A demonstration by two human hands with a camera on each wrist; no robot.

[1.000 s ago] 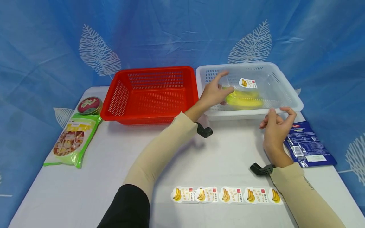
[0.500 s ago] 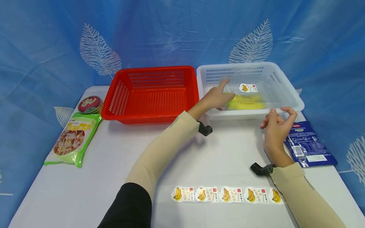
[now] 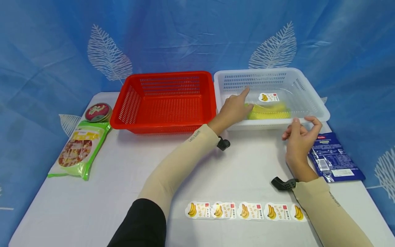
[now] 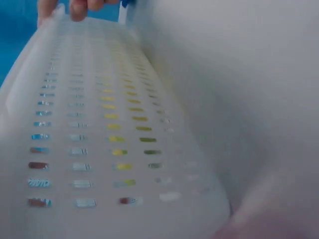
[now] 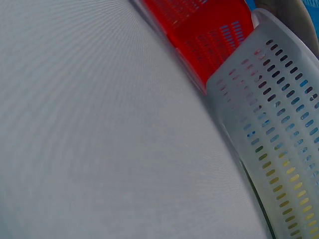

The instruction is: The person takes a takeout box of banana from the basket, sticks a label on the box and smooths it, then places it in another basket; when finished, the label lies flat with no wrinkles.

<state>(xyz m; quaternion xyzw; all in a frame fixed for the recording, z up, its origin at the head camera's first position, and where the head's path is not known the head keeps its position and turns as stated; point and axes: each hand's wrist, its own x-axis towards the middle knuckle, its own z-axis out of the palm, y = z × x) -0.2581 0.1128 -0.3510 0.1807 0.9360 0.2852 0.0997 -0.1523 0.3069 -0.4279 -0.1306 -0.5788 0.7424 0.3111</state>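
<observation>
A white slotted basket (image 3: 274, 125) stands at the back right of the table. Inside it lies a clear plastic box with long yellow, banana-like fruit (image 3: 268, 111) and a banana sticker (image 3: 268, 97). My left hand (image 3: 234, 109) reaches over the basket's left front corner. Its index finger is stretched out, with the thumb at the box's left end; the other fingers are hidden. My right hand (image 3: 298, 139) holds the basket's front rim, thumb on top and several fingers curled outside. These fingers (image 4: 78, 10) also show against the rim in the left wrist view.
Left of the white basket stands a red basket (image 3: 163, 131). A round tin (image 3: 98, 112) and a green food bag (image 3: 77, 151) lie on the left. A blue pouch (image 3: 334, 157) is by my right hand. A strip of banana stickers (image 3: 237, 210) lies in front.
My left hand has lowered slightly and its index finger has straightened. The box has sunk lower in the white basket. My right hand has stayed at the rim.
</observation>
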